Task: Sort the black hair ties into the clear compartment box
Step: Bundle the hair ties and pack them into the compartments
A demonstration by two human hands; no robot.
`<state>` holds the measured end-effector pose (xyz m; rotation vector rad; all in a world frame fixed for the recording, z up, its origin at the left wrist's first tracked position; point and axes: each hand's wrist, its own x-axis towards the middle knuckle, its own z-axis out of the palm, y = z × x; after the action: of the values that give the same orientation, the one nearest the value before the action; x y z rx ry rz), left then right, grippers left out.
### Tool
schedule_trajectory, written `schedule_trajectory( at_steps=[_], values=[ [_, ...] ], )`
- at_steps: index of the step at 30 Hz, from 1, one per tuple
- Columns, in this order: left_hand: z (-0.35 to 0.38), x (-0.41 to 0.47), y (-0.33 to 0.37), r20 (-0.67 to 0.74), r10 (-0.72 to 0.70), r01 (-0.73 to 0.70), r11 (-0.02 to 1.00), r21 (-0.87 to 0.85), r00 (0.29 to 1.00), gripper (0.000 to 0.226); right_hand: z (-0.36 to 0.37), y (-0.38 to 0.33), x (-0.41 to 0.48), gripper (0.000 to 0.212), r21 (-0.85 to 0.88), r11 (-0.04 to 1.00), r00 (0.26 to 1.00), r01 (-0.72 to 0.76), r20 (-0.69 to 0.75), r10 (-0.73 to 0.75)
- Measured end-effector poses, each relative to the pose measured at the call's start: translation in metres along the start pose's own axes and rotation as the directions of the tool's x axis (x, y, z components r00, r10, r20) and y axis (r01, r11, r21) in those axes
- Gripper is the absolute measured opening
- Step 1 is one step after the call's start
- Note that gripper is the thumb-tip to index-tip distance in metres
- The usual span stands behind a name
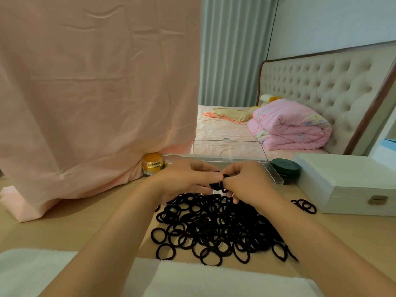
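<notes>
Sorting surface: a light wooden tabletop (pixel 85 221) is recorded as carrying every item below.
Loose ties: a large pile of black elastic hair ties (pixel 214 228) is spread over the middle of the tabletop and reaches toward its near edge. A small cluster of black hair ties (pixel 304 206) is set apart toward the right edge.
Held ties: a small bunch of black hair ties (pixel 216 185) is held above the far side of the pile, between the two hands.
Left hand: the left hand (pixel 188 179) is seen with fingers curled, and the bunch is pinched at its left side.
Right hand: the right hand (pixel 246 181) is likewise curled, and the right side of the bunch is pinched by thumb and fingers.
Box: a clear plastic compartment box (pixel 229 151) is placed behind the hands toward the far edge, with its lid raised upright. Its base is largely hidden by the hands, so the contents cannot be determined.
Other items: a gold-lidded round jar (pixel 153 163) is noted left of the box. A dark green round case (pixel 286 168) is just beside the box's right end. A white lidded case with a metal clasp (pixel 347 179) is at the right edge. A pink draped cloth (pixel 96 93) covers the far left corner. A white towel (pixel 192 279) is laid along the near edge.
Background: a folded pink quilt (pixel 289 127) is seen on a bed beyond the far edge.
</notes>
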<state>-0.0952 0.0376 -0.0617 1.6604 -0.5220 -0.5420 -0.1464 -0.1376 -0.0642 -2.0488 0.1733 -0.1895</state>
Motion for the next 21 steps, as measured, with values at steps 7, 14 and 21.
schedule_trajectory(
  at_steps=[7, 14, 21],
  values=[
    [0.008, 0.005, -0.002, -0.141, 0.011, -0.010, 1.000, 0.005, 0.990, 0.036, -0.007, 0.004, 0.004, 0.024, 0.110, 0.993, 0.997, 0.043, 0.058, -0.050],
    [0.011, 0.005, 0.001, -0.136, 0.089, -0.094, 0.995, -0.031, 0.987, 0.024, -0.033, 0.011, 0.013, 0.040, 0.444, 0.861, 0.895, -0.247, 0.445, 0.027],
    [0.013, 0.022, 0.016, -0.278, 0.172, -0.129, 0.977, 0.168, 0.945, 0.016, -0.037, 0.011, 0.025, 0.041, 0.517, 0.822, 0.929, -0.239, 0.369, 0.039]
  ],
)
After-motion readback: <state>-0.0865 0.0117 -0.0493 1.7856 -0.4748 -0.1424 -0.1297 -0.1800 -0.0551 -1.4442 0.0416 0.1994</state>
